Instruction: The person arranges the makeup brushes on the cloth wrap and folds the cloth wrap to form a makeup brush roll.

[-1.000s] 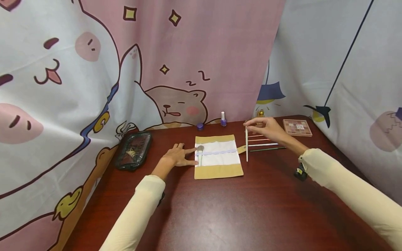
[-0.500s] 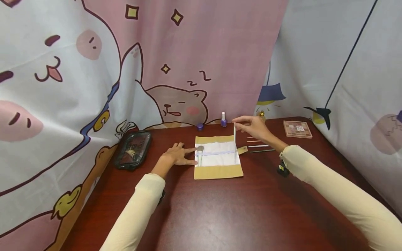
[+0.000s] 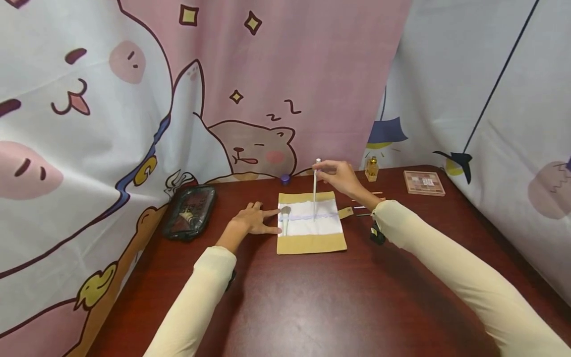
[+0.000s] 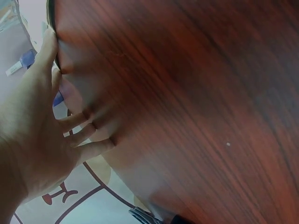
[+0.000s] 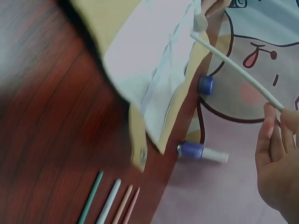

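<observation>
Right hand (image 3: pixel 337 177) pinches the stick (image 3: pixel 314 197) high, so it might swing into the nine-o'clock brush (image 3: pixel 285 217); left hand (image 3: pixel 253 220) lies spread.

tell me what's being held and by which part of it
The right hand pinches a slim white stick near its upper end; the left hand only touches the brush roll.

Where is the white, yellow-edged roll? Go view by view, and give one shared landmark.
Head: the roll lies just right of and below centre.
Left wrist: only a strip shows, at the upper left.
Right wrist: upper middle, cut off by the top edge.
Shared landmark: the small purple jar, visible in all three views.
</observation>
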The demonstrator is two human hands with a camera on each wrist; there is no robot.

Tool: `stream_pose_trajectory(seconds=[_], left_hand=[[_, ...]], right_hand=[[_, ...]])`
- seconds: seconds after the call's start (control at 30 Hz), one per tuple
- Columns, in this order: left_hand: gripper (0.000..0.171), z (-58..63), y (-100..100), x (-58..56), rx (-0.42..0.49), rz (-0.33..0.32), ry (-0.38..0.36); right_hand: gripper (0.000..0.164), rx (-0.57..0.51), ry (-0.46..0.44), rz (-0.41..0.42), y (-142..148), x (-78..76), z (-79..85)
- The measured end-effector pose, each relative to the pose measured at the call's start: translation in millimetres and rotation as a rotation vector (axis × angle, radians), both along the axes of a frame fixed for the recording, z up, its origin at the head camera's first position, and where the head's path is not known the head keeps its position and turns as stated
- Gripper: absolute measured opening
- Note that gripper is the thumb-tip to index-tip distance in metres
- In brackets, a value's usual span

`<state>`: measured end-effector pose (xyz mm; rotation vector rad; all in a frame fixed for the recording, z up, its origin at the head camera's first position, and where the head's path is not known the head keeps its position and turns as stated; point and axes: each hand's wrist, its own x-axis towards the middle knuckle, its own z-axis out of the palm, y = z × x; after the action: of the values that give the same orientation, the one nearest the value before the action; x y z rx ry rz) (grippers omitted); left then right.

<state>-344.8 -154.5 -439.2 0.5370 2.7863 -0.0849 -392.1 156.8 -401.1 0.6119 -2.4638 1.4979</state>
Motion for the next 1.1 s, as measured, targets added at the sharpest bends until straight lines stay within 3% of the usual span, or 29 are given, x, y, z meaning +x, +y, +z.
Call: stream_pose_trajectory(seconds=[0.5, 0.93, 1.1], left_hand=[[0.085, -3.9, 1, -7.1, -0.024, -0.004, -0.003], [0.083, -1.7, 0, -3.0, -0.009, -0.002, 0.007], [0.084, -2.3, -2, -2.4, -0.002, -0.001, 0.014]], right_hand=[[0.024, -0.048, 0.034, -0.038, -40, -17.6, -10.6], [0.021, -0.035, -0.038, 0.018, -57, -24.1, -21.6], [0.022, 0.020, -0.066, 0.030, -62, -25.8, -27.2]])
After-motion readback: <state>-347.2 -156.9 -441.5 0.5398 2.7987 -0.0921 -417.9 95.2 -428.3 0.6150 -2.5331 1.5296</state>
